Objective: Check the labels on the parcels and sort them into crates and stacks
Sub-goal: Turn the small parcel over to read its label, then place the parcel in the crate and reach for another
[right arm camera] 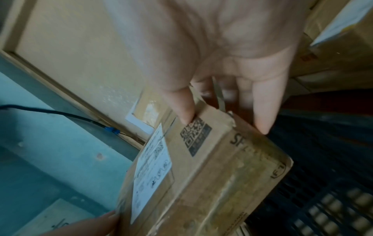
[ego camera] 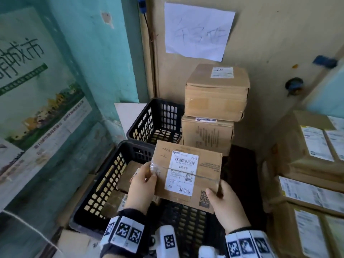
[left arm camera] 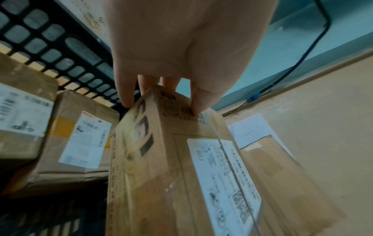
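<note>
I hold a flat cardboard parcel [ego camera: 188,174] between both hands, its white shipping label [ego camera: 183,172] facing up at me. My left hand [ego camera: 142,183] grips its left end, thumb on top and fingers underneath. My right hand [ego camera: 224,203] grips the near right corner, thumb beside a printed QR code. The left wrist view shows the parcel [left arm camera: 171,167] pinched by that hand [left arm camera: 161,102]. In the right wrist view the parcel [right arm camera: 201,175] sits under my right hand [right arm camera: 222,121]. It hovers above a black crate [ego camera: 104,183] holding other parcels.
A second black crate [ego camera: 147,123] stands behind, against the wall. Two cardboard boxes [ego camera: 216,108] are stacked in the corner under a handwritten paper sign [ego camera: 197,30]. More labelled boxes [ego camera: 312,164] are piled at the right. Another black crate [ego camera: 186,220] lies below the parcel.
</note>
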The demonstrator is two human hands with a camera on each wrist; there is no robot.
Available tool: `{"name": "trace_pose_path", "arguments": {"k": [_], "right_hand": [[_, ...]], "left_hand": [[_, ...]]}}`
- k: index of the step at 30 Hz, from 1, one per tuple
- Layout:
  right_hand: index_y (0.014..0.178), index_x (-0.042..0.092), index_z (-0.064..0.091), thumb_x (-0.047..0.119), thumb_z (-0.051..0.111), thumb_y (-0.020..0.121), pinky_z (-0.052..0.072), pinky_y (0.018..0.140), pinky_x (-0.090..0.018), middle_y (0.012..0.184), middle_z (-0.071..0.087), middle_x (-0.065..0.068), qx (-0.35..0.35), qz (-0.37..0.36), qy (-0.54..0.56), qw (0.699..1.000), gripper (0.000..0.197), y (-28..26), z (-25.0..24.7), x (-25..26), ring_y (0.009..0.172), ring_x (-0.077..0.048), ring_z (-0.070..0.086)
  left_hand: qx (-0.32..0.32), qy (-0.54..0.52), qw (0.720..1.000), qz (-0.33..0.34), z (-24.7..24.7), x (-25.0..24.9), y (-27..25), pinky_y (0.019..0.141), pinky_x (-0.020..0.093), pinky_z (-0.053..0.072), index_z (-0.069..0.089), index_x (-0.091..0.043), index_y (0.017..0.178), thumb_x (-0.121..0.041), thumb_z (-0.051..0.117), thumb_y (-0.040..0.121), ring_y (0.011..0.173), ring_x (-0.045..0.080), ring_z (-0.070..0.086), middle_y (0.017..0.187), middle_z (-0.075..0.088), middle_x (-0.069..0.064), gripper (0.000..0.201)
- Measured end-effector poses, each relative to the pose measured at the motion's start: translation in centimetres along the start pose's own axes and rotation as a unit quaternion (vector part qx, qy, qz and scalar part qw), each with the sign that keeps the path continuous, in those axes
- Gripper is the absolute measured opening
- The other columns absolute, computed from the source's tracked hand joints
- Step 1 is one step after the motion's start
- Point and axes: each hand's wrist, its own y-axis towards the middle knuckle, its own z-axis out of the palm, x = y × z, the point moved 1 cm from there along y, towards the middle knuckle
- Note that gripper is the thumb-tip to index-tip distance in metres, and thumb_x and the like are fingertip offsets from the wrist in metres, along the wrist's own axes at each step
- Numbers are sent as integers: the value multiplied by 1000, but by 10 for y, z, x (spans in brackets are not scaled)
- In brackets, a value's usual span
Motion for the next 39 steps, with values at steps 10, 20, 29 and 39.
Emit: {"name": "trace_pose_path", "arguments": {"k": [10, 20, 29, 39], "right_hand": [[106, 14, 56, 21, 56, 93, 54, 91, -46, 108, 66, -9, 72, 209, -7, 975, 15, 30, 45, -54, 97, -25, 65], [117, 11, 43, 19, 53, 92, 53, 68, -35, 99, 62, -12, 46, 288, 17, 956, 28, 46, 53, -54, 88, -26, 62], [119, 7, 46, 6, 57, 91, 46, 79, -33, 112, 60, -16, 71, 317, -14, 946, 30, 80, 67, -63, 97, -30, 58], [116, 0, 51, 6, 56, 93, 44, 103, -50, 85, 52, -11, 87, 359, -25, 929, 25, 114, 80, -89, 96, -33, 49]], "left_hand": [[106, 164, 976, -90, 22, 52, 35, 97, 30, 41, 35, -19, 150, -7, 48, 96, 123, 28, 53, 139, 55, 11, 57], [159, 192, 958, -143, 50, 87, 44, 91, 32, 49, 29, -17, 148, -12, 49, 94, 113, 28, 60, 132, 59, 10, 58], [193, 255, 935, -150, 62, 96, 73, 102, 34, 40, 26, -17, 152, -17, 50, 93, 126, 33, 46, 140, 39, 16, 63], [215, 266, 924, -170, 83, 133, 100, 101, 45, 47, 39, -17, 144, -38, 55, 66, 119, 34, 54, 134, 52, 15, 82]]}}
